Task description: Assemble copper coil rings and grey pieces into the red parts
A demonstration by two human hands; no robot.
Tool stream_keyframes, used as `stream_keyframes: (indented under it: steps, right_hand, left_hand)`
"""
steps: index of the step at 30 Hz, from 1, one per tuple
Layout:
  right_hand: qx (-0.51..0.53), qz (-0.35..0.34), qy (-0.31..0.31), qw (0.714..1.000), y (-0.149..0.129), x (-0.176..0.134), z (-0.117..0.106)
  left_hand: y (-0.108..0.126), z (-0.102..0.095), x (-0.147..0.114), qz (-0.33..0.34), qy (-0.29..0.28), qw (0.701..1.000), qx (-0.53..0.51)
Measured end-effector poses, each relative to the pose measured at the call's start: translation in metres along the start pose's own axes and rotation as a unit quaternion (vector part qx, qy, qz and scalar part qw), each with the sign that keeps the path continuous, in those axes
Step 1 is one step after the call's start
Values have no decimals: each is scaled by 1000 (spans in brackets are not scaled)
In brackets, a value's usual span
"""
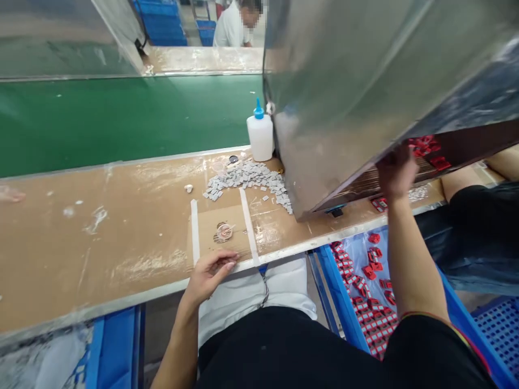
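Observation:
My left hand (213, 273) rests at the front edge of the workbench, thumb and fingers a little apart with nothing visible between them. Just beyond it lies a small round clear dish (224, 232) on a cardboard patch with tape strips. My right hand (397, 170) reaches under the lower edge of a big metal hood (365, 81). Its fingers are mostly hidden in shadow there. Close to it, red plastic parts (424, 145) sit inside the hood opening. Below the right forearm, a blue crate (336, 292) holds many red parts (371, 319).
A pile of small grey pieces (251, 175) lies beside a white bottle (260, 138) with a blue nozzle. Behind runs a green belt (121, 119). Another person's hand (11, 194) shows at far left, another person's arm (460, 181) at right. A person (231, 27) works across.

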State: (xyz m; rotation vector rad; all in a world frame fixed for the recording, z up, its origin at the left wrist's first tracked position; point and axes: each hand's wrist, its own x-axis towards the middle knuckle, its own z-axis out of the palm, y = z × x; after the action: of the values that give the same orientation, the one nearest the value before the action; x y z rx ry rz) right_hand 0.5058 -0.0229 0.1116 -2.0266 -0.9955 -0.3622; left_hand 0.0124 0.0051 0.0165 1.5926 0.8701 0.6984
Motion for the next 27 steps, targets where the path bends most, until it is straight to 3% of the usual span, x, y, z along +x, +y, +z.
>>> stream_keyframes:
  steps: [3, 4, 5, 7, 10, 13, 15, 19, 23, 27]
  right_hand:
    - [15, 2, 0, 1000, -18, -94, -34]
    - [43, -29, -24, 998, -29, -127, -39]
    - [71, -67, -98, 990, -41, -159, -39]
    - [163, -165, -221, 947, -73, -214, -28]
    - [243, -242, -312, 886, -123, -263, 11]
    - [281, -270, -338, 857, -156, -275, 48]
    - [290, -258, -352, 852, -163, -272, 60]
    - [335, -203, -393, 832, -161, -263, 59]
    - [415, -88, -435, 794, -157, -261, 61]
    - [397, 18, -356, 846, -162, -255, 84]
  left_hand:
    - [0, 0, 2, 53, -36, 998, 17]
    - [-1, 0, 3, 72, -55, 996, 16]
    - [-2, 0, 4, 87, -67, 994, 8]
    - [-7, 0, 5, 99, -96, 990, -11]
    - [-14, 1, 4, 108, -111, 987, -33]
    - [-18, 2, 1, 119, -78, 990, -8]
    - [-18, 3, -2, 120, -40, 992, 11]
    - [-15, 2, -4, 126, -4, 992, 15]
    - [-11, 0, -1, 127, -4, 992, 17]
    - [-13, 0, -1, 104, -9, 994, -12]
